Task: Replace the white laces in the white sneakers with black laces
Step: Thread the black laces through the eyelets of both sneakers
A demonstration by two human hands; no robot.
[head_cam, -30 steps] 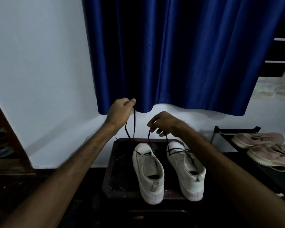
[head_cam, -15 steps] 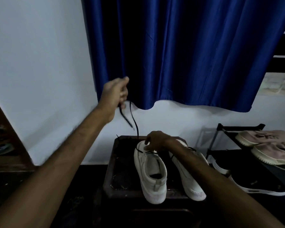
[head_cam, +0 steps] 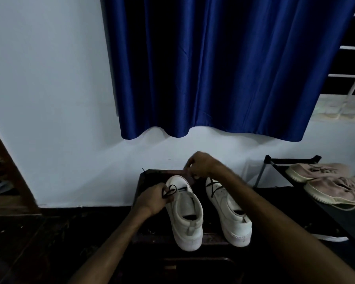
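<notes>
- The left sneaker (head_cam: 187, 218) stands on the table (head_cam: 158, 172), with the black lace (head_cam: 172, 190) in its front eyelets.
- The left hand (head_cam: 152, 198) pinches a lace loop. The right hand (head_cam: 201, 166) is curled over the toes, and I cannot tell what it holds.
- I'd even both ends, then cross them flat and snug.
- No brand or writing is readable.

Left hand (head_cam: 154, 196) is pinching a black lace (head_cam: 171, 191); right hand (head_cam: 201, 166), at its 1 o'clock, is curling its fingers downward, blurred.
</notes>
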